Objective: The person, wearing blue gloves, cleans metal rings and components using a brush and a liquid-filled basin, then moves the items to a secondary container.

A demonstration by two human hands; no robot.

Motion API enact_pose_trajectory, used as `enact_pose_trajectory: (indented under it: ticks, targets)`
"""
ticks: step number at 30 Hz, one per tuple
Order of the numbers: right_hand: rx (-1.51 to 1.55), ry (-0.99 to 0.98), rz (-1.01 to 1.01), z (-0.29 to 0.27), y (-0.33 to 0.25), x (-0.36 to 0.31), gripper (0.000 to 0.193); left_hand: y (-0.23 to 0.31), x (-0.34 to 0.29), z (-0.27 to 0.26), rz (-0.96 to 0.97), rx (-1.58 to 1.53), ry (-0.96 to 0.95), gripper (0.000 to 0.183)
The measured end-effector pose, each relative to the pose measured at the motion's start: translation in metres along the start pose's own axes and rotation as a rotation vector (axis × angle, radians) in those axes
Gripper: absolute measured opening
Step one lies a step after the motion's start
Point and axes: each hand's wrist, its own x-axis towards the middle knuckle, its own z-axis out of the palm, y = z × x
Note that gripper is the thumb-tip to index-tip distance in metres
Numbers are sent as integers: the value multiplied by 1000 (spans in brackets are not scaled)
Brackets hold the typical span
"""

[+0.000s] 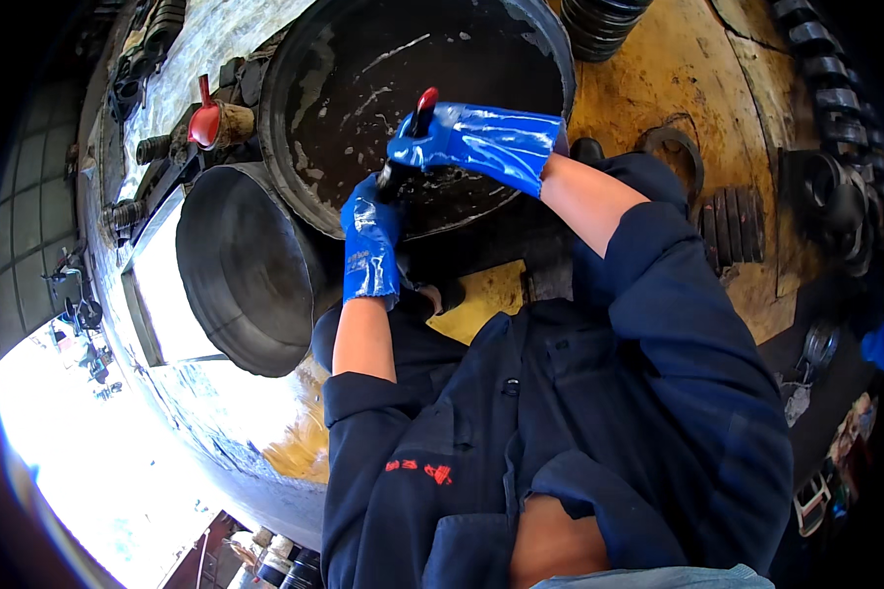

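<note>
Both my hands wear long blue rubber gloves and are held over a wide round basin of dark liquid. My right hand is closed around a dark tool with a red-tipped handle, whose red end sticks up past the fingers. Just below and to the left, my left hand is closed on a dark part, which lies between the two gloves. That part is blurred and mostly covered, so its kind cannot be made out. The tool's working end is hidden too.
A large grey metal tub tilts against the basin's left side. Beyond it lies a red scoop-like cup among dark metal parts. Stacked black rings, a flat ring and a ribbed part sit on the stained floor at right.
</note>
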Motion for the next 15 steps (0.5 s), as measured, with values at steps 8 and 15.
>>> enact_pose_trajectory:
  ticks: [8,15]
  targets:
    - [20,306,137,-45,9,-48,44,3,1,-11,-4,126,-6,54]
    - [-610,409,410,-40,81,-18,47,19,11,-5,35,39,-45,55]
